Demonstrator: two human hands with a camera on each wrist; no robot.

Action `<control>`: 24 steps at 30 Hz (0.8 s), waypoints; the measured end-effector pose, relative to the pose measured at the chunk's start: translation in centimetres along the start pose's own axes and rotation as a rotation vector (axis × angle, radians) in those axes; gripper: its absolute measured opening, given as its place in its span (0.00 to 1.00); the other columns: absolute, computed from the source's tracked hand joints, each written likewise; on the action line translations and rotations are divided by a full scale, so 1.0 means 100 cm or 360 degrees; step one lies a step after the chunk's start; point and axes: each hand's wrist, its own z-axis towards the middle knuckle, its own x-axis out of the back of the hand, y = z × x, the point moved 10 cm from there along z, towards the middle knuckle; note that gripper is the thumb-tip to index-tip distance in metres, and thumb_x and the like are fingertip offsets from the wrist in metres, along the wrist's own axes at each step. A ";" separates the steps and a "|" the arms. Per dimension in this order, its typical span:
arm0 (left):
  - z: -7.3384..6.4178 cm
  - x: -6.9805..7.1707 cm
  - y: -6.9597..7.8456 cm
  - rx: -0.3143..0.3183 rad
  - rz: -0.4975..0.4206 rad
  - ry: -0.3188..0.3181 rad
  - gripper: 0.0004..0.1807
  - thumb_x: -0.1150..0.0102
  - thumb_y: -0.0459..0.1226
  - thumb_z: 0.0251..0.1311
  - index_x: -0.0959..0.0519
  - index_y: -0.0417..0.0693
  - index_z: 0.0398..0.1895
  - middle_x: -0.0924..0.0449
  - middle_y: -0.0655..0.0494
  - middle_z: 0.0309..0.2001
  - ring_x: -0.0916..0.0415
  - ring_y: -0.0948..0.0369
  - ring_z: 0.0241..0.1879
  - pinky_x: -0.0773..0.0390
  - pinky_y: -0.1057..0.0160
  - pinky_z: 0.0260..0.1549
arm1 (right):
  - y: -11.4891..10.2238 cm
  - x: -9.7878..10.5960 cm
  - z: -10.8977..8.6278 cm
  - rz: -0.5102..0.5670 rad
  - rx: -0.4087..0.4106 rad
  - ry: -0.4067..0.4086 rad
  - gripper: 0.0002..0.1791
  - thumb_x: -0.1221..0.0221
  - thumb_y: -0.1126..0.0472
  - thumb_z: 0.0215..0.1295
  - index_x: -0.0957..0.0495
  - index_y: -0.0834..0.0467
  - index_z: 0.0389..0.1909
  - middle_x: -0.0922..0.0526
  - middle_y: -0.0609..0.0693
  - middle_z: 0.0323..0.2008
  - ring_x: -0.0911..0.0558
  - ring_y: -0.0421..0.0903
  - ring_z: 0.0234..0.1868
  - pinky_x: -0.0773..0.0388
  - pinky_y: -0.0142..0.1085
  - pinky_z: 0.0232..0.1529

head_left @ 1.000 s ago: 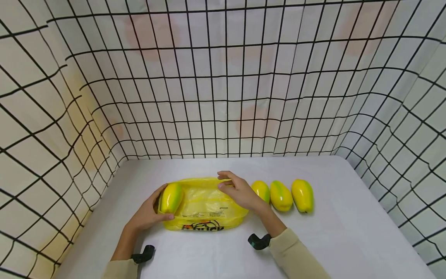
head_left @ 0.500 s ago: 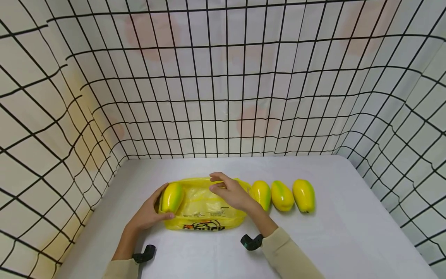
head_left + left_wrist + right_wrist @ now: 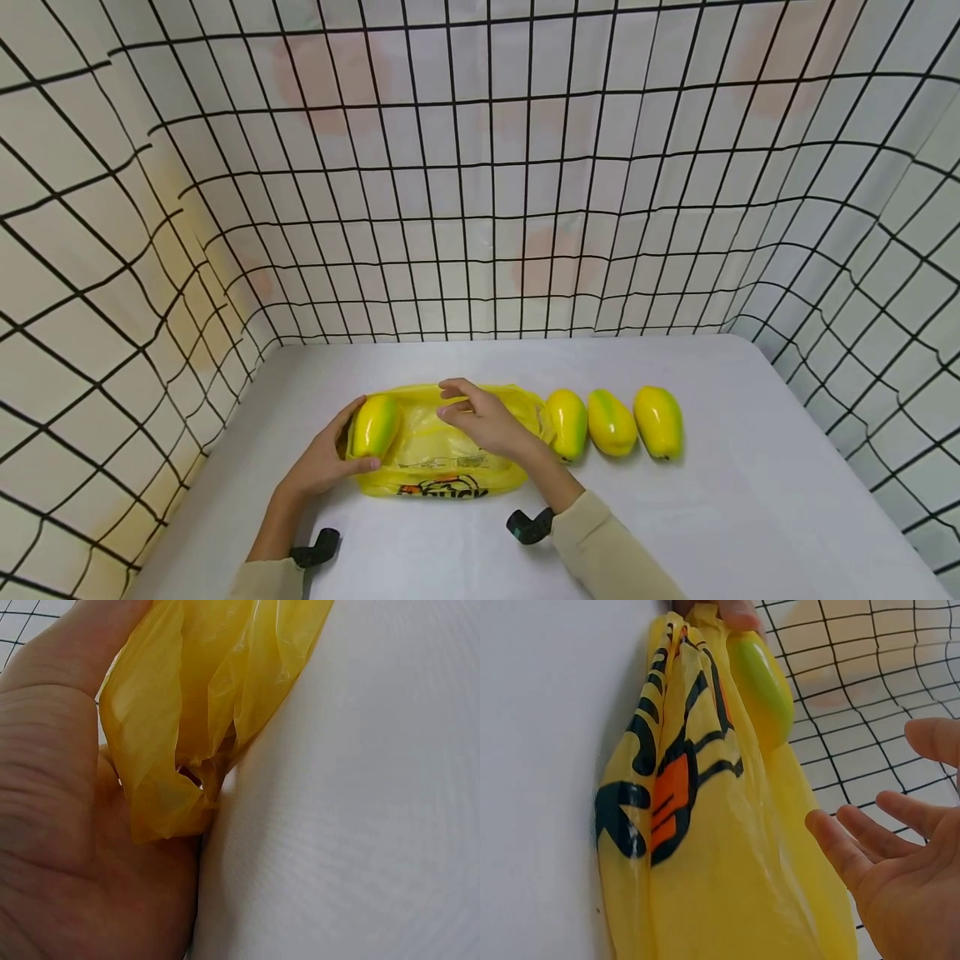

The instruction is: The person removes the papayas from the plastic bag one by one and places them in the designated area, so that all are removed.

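Note:
A yellow plastic bag with black and orange print lies with its mouth spread. At its left end my left hand grips the bag, thumb over the front rim and fingers behind. Inside that end rests a glossy oblong yellow-green fruit, right by the hand. The left wrist view shows folds of the bag against the palm. Above the bag's middle my right hand hovers with relaxed, spread fingers and holds nothing. In the right wrist view its fingers are apart from the printed bag.
Three more such fruits stand in a row right of the bag: the nearest fruit beside its right end, then a middle fruit and a far-right fruit. A black wire grid encloses the white table on the back and sides.
My right hand has moved left across the bag, away from the row of fruits, uncovering the nearest one. The left hand keeps its hold on the bag.

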 end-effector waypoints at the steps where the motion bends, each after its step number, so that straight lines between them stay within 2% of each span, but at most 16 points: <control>1: 0.000 0.000 -0.001 0.0004 -0.0005 -0.0001 0.58 0.27 0.55 0.45 0.54 0.65 0.77 0.48 0.53 0.76 0.44 0.48 0.71 0.44 0.36 0.68 | 0.000 -0.002 0.001 0.0000 -0.0005 -0.0001 0.28 0.47 0.38 0.68 0.37 0.38 0.67 0.30 0.48 0.66 0.26 0.46 0.62 0.23 0.45 0.58; 7: 0.001 -0.001 -0.002 0.0012 -0.0008 0.0005 0.58 0.27 0.55 0.44 0.53 0.65 0.77 0.47 0.53 0.76 0.44 0.49 0.71 0.44 0.36 0.68 | 0.000 -0.011 0.004 0.0013 -0.0004 -0.0010 0.28 0.47 0.38 0.68 0.36 0.37 0.67 0.30 0.42 0.65 0.25 0.45 0.61 0.22 0.43 0.57; 12: 0.000 0.000 0.000 -0.0002 0.0002 0.0005 0.59 0.27 0.55 0.45 0.54 0.65 0.77 0.48 0.53 0.76 0.45 0.48 0.72 0.44 0.36 0.68 | 0.002 -0.020 0.007 0.0033 -0.0013 -0.0020 0.28 0.47 0.39 0.68 0.36 0.38 0.67 0.31 0.47 0.68 0.25 0.45 0.61 0.22 0.43 0.56; 15: 0.000 0.001 0.001 -0.0008 -0.0004 0.0009 0.59 0.27 0.55 0.44 0.54 0.64 0.77 0.48 0.53 0.76 0.45 0.48 0.72 0.44 0.36 0.68 | 0.002 -0.025 0.009 0.0030 -0.0029 -0.0021 0.28 0.47 0.38 0.68 0.37 0.39 0.67 0.31 0.46 0.68 0.24 0.44 0.60 0.21 0.42 0.56; 24: 0.001 0.001 0.001 0.0002 0.0013 0.0013 0.59 0.27 0.56 0.44 0.54 0.66 0.77 0.48 0.53 0.76 0.44 0.48 0.72 0.43 0.35 0.68 | 0.000 -0.040 0.013 0.0005 -0.0034 -0.0035 0.34 0.49 0.39 0.69 0.40 0.48 0.71 0.33 0.50 0.69 0.25 0.47 0.61 0.21 0.43 0.56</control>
